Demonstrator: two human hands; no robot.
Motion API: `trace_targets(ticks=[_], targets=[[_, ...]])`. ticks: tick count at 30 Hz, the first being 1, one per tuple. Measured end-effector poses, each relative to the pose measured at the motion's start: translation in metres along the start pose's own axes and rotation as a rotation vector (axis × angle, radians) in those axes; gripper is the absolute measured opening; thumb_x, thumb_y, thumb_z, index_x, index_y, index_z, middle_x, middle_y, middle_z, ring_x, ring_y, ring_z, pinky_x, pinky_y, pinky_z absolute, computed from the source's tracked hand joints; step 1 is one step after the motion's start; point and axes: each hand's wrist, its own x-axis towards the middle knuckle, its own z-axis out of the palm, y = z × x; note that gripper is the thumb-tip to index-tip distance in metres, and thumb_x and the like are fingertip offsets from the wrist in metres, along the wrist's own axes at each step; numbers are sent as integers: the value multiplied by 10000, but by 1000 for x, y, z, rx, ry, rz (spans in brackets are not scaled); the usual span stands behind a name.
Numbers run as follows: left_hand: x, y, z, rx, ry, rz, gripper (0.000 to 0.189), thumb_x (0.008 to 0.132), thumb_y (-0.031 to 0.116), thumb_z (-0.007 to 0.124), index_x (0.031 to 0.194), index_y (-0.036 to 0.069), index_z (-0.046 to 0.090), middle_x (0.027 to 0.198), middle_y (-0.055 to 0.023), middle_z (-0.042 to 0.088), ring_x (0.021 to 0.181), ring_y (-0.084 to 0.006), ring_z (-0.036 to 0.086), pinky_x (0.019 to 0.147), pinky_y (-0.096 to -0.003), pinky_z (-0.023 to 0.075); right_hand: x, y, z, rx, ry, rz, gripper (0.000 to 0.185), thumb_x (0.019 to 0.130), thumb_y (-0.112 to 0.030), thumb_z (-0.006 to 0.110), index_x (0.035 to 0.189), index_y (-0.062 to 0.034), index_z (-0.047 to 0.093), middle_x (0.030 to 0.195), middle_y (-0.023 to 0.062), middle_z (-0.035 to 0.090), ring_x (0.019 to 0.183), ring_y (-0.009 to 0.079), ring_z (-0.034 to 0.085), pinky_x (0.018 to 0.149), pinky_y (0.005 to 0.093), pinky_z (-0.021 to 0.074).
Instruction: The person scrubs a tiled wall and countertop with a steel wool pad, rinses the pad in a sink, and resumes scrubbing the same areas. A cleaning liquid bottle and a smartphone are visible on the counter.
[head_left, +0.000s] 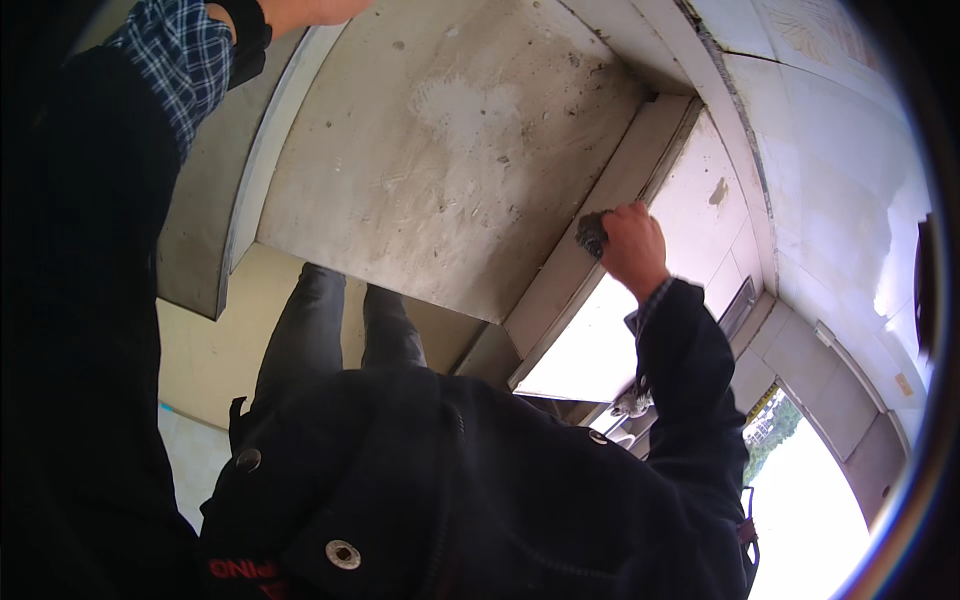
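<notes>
My right hand (636, 244) grips a dark grey scouring pad (592, 234), seemingly of wire mesh. Hand and pad are over the raised tiled ledge (577, 262) along the right side of a stained slab (450, 172). Grime, specks and a paler patch mark the slab's surface. At the top edge, my left hand (330, 9) shows only in part, beyond a black wristband (246, 30); its fingers are cut off by the frame. It is nearest the slab's upper left side, and whether it touches anything cannot be seen.
A bright white counter surface (592, 337) adjoins the ledge on the right. Below it is a grey-white bundle (634, 403), partly behind my sleeve. A tiled wall (825, 187) curves along the right. A panel (217, 217) stands at left. My legs (307, 322) are before the slab's front edge.
</notes>
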Motion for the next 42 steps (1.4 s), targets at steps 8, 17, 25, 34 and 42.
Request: trace_targets(ticks=[8, 17, 25, 34, 42], targets=[[53, 219, -21, -876, -32, 201, 478, 871, 83, 543, 1339, 50, 453, 1222, -145, 534, 1117, -341, 531, 954, -427, 437, 33, 63, -16, -123, 178, 114, 228, 706, -112, 654, 933, -99, 645, 983, 39, 610, 1074, 279, 488, 840, 413, 438], [63, 394, 51, -1532, 357, -173, 281, 788, 39, 601, 1064, -4, 570, 1042, -176, 572, 984, -382, 546, 828, -437, 457, 24, 82, -12, 169, 321, -26, 353, 675, -101, 663, 1016, -22, 625, 1110, 102, 626, 1113, 369, 475, 951, 403, 414], [-14, 413, 61, -1626, 238, -212, 169, 758, 47, 645, 919, 17, 605, 936, -160, 595, 899, -373, 571, 778, -428, 464, -33, 14, 26, 124, 291, -130, 210, 653, -68, 682, 861, -66, 650, 992, 54, 624, 981, 323, 530, 819, 362, 501], [93, 388, 56, -1471, 221, -204, 139, 739, 121, 672, 836, 24, 650, 826, -202, 626, 825, -396, 606, 717, -449, 484, 27, 76, -13, 47, 317, 17, 125, 728, -108, 689, 846, -78, 662, 995, 112, 552, 991, 353, 495, 777, 423, 489], [82, 391, 50, -1540, 99, -229, 161, 729, 128, 685, 852, 30, 646, 888, -179, 625, 894, -382, 595, 775, -454, 476, 22, 65, -16, 55, 171, 23, 144, 720, -86, 681, 863, -71, 690, 971, 115, 563, 973, 336, 491, 798, 408, 470]])
